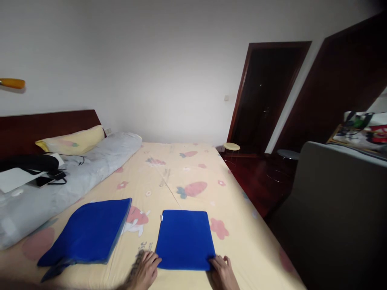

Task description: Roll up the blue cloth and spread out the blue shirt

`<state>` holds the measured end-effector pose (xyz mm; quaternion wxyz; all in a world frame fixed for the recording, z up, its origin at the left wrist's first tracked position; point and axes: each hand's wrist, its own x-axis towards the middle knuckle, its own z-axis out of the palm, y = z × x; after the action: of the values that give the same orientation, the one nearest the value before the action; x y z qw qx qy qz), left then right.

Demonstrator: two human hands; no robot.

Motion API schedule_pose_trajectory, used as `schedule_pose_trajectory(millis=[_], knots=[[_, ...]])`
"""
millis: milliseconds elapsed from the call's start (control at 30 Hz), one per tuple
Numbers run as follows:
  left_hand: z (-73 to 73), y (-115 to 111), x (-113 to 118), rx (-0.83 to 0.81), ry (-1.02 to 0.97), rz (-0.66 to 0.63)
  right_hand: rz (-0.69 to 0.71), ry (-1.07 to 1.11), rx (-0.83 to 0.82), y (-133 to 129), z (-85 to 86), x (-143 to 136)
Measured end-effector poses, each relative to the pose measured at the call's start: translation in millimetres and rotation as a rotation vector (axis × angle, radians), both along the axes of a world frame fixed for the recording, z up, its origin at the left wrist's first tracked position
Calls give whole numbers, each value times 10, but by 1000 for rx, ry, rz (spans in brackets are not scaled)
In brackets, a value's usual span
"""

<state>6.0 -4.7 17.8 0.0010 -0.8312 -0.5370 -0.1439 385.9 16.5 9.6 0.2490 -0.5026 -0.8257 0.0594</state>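
A flat blue square cloth [186,239] lies on the bed, with a small white tag at its upper left edge. My left hand [148,268] is at its lower left corner, fingers curled and pressed together on the edge. At the lower right corner my right hand [222,270] has its fingers closed on the cloth's edge. To the left, a second blue cloth piece [90,231] lies askew, its lower left end folded or twisted.
The bed [193,169] has a patterned yellow sheet. Along its left side lie a grey rolled quilt [99,161], a yellow pillow [75,141] and a black bag [33,162]. A dark grey panel [335,217] and a stool [231,147] stand at the right.
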Motion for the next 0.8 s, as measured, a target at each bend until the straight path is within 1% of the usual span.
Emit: schedule_pose_trajectory(millis=[33, 100, 167, 233, 267, 333, 433, 467, 500, 567, 633, 667, 733, 800], knots=[[30, -17, -10, -47, -50, 13, 0, 31, -53, -28, 54, -3], [85, -13, -7, -139, -150, 82, -43, 84, -161, -61, 153, -19], [132, 49, 22, -208, -217, 201, -104, 112, -252, -51, 224, -45], [166, 149, 64, -237, -233, 329, -156, 111, -291, -1, 250, -71], [172, 200, 86, -241, -228, 382, -177, 97, -281, 35, 242, -81], [150, 276, 132, -221, -209, 466, -246, 48, -198, 110, 185, -95], [10, 299, 261, -62, -91, 514, -349, -33, 42, 192, 15, -139], [-61, 288, 335, 8, -35, 501, -357, -54, 126, 202, -53, -180], [-137, 273, 431, 77, 17, 461, -335, -69, 201, 201, -122, -242], [-282, 235, 671, 177, 76, 300, -195, -85, 301, 168, -251, -435], [-379, 196, 928, 236, 90, 123, -29, -83, 336, 108, -350, -684], [-399, 178, 1035, 252, 94, 61, 20, -80, 344, 75, -381, -803], [-380, 146, 1157, 246, 102, 29, 33, -93, 345, 21, -403, -967], [-301, 120, 1127, 206, 117, 49, 20, -140, 328, -6, -375, -982]])
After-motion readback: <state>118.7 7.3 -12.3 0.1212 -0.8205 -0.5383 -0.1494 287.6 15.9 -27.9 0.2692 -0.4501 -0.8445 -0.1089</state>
